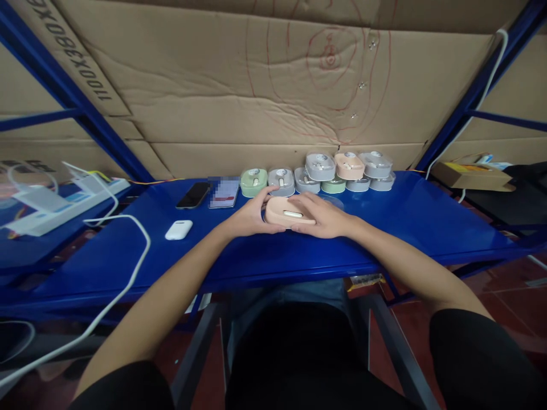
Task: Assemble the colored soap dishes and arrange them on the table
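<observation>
Blue table (410, 219); cardboard (196, 74) behind; red floor (508, 310); both hands (250, 217) (327, 217) hold a peach case (279, 211).

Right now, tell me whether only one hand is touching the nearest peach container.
No, the left hand and the right hand grip the peach container from opposite sides.

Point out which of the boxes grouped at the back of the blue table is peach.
The peach rounded box with a clear lid, middle of the upper three; the other grouped boxes are grey or green.
</observation>
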### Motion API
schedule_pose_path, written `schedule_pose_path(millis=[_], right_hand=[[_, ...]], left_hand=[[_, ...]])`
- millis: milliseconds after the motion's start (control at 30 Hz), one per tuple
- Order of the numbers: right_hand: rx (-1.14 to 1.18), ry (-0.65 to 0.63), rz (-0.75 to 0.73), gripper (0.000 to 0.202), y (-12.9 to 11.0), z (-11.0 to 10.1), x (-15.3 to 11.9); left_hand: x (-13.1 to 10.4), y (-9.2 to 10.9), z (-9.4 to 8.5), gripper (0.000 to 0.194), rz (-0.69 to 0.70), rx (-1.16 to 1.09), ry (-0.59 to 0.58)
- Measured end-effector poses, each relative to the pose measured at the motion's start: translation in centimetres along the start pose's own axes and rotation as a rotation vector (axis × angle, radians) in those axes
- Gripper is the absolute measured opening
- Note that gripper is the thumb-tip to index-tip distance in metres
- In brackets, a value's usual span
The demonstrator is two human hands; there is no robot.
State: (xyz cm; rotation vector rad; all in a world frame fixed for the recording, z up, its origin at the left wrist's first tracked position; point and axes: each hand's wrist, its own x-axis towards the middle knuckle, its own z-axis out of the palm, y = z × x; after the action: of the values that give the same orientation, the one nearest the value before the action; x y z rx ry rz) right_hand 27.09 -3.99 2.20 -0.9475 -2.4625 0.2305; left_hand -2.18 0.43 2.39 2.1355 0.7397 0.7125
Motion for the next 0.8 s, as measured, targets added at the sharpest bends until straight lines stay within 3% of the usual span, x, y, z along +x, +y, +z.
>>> schedule_pose_path(millis=[167,400,600,800], right_hand=[[0.004,0.032,-0.02,0.076,-0.4,1.2,0.0],[0.01,0.096,0.023,0.073,-0.7,2.5,0.0],[0.049,0.17,0.059,0.08,-0.3,-0.2,0.0],[0.14,-0.006,-0.024,0.092,-0.8,-2.4,-0.4]], left_hand=[[-0.2,0.5,-1.0,0.121,-0.053,0.097,-0.032],[0.1,-0.5,-1.4,0.116,-0.028,0.137,-0.074],[0.4,-1.6,-1.1,0.119,-0.015,0.204,-0.04],[0.8,-2.7,-1.8,0.11,-0.086,0.433,0.016]])
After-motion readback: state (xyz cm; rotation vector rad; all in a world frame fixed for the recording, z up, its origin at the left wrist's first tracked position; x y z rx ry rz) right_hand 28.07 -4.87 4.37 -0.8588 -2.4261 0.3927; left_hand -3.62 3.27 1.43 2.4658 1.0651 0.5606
